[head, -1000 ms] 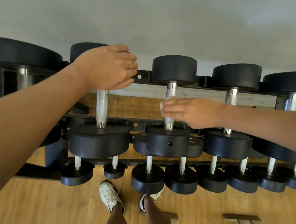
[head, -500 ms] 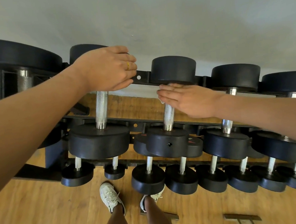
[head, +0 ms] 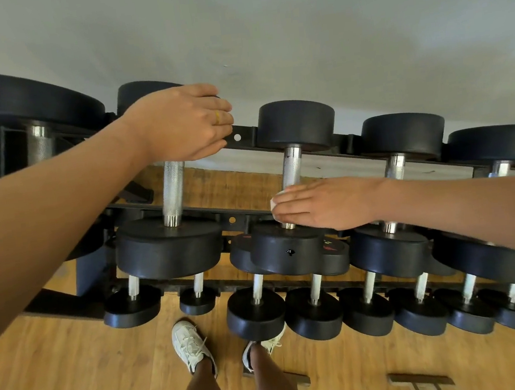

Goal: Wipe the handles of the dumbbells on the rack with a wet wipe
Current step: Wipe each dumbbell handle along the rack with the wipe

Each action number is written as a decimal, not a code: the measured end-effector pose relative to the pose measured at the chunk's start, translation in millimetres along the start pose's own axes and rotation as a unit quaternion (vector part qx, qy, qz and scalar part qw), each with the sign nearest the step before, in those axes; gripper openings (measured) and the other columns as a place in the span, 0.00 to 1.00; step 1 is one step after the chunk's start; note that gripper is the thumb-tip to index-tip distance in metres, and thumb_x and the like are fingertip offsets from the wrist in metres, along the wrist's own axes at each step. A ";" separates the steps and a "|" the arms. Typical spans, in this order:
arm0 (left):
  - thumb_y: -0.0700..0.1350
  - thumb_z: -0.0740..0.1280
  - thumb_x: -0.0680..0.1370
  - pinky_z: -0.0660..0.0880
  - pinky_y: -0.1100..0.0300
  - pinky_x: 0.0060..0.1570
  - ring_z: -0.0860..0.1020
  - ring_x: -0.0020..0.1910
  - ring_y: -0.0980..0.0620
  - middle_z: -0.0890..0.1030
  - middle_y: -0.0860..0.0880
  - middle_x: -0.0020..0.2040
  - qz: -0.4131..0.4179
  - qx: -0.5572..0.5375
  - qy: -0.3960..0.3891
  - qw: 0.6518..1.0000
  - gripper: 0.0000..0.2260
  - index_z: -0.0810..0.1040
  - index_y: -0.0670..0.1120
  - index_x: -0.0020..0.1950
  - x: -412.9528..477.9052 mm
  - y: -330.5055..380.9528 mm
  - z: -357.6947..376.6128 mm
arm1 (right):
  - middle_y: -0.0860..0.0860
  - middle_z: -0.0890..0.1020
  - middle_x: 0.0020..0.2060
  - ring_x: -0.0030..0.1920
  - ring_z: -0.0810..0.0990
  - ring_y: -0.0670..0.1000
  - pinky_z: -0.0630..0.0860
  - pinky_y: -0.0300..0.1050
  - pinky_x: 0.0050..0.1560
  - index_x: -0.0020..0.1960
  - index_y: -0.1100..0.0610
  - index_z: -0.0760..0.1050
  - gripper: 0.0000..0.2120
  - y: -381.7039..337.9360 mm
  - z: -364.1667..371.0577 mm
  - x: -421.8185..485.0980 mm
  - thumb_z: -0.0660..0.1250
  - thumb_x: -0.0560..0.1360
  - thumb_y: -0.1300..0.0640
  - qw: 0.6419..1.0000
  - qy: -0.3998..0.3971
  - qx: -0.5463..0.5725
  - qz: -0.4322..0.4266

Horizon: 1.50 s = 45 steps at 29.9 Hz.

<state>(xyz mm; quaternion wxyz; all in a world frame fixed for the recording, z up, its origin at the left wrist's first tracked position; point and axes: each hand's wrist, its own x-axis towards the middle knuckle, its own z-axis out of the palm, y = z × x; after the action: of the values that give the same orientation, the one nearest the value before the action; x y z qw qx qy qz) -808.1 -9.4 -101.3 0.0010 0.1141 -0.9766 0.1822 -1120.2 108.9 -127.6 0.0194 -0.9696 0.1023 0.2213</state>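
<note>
Black dumbbells with knurled steel handles lie across the top tier of a dark rack [head: 243, 134]. My right hand [head: 324, 204] wraps a white wet wipe [head: 277, 199] around the lower end of the second dumbbell's handle [head: 291, 167], just above its near head. Only a corner of the wipe shows past my fingertips. My left hand [head: 183, 123] rests curled over the far head of the neighbouring dumbbell, whose handle [head: 172, 192] is bare below it. More dumbbells [head: 394, 164] sit to the right on the same tier.
A lower tier holds several smaller dumbbells [head: 256, 314] close to my legs and white shoes [head: 191, 344]. A much larger dumbbell [head: 33, 104] sits at far left. The wooden floor has a wooden frame piece [head: 420, 379] lying at lower right. A grey wall stands behind the rack.
My right hand slid with the wipe from the top of the handle down to its lower end. The left hand stayed on the neighbouring dumbbell's far head.
</note>
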 end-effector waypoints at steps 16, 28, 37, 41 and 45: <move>0.49 0.51 0.87 0.65 0.44 0.74 0.78 0.67 0.41 0.83 0.39 0.63 -0.028 -0.019 -0.003 0.999 0.24 0.81 0.37 0.65 1.1 4.5 -9.4 | 0.57 0.75 0.70 0.74 0.69 0.56 0.56 0.51 0.77 0.71 0.62 0.73 0.25 -25.7 22.0 4.7 0.69 0.75 0.66 0.992 0.095 0.063 0.059; 0.50 0.52 0.87 0.65 0.44 0.75 0.77 0.69 0.41 0.82 0.39 0.65 -0.031 -0.035 -0.031 0.998 0.22 0.81 0.40 0.66 0.9 4.0 -14.7 | 0.58 0.59 0.79 0.79 0.55 0.55 0.54 0.51 0.76 0.79 0.61 0.58 0.42 0.8 0.0 -4.3 0.72 0.70 0.71 0.958 0.093 0.047 0.268; 0.51 0.49 0.87 0.65 0.45 0.73 0.78 0.68 0.41 0.82 0.41 0.64 -0.023 -0.030 -0.056 0.998 0.25 0.82 0.40 0.65 2.2 2.2 -20.5 | 0.56 0.80 0.64 0.61 0.80 0.57 0.82 0.55 0.54 0.65 0.60 0.78 0.31 2.1 10.5 0.9 0.78 0.64 0.72 0.911 0.216 0.144 0.320; 0.51 0.50 0.86 0.67 0.44 0.72 0.79 0.67 0.42 0.83 0.41 0.63 -0.029 -0.051 -0.063 0.996 0.25 0.83 0.41 0.64 3.6 2.7 -25.7 | 0.54 0.84 0.57 0.56 0.84 0.51 0.81 0.48 0.58 0.60 0.59 0.82 0.15 -15.7 4.8 2.0 0.72 0.75 0.67 0.765 0.378 0.294 0.430; 0.49 0.53 0.84 0.75 0.42 0.66 0.82 0.60 0.40 0.84 0.40 0.60 -0.069 -0.105 -0.045 0.991 0.23 0.82 0.39 0.63 23.3 11.6 -38.4 | 0.49 0.84 0.56 0.55 0.82 0.44 0.78 0.37 0.58 0.61 0.56 0.81 0.12 -33.5 3.0 -21.0 0.68 0.79 0.61 0.567 0.464 0.449 0.511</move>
<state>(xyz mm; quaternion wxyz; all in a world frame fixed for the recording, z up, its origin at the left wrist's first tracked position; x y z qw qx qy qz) -834.9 9.6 -68.5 -0.0183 0.1885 -0.9792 0.0728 -1133.0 145.8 -121.5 0.2858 -0.5917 0.6622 -0.3602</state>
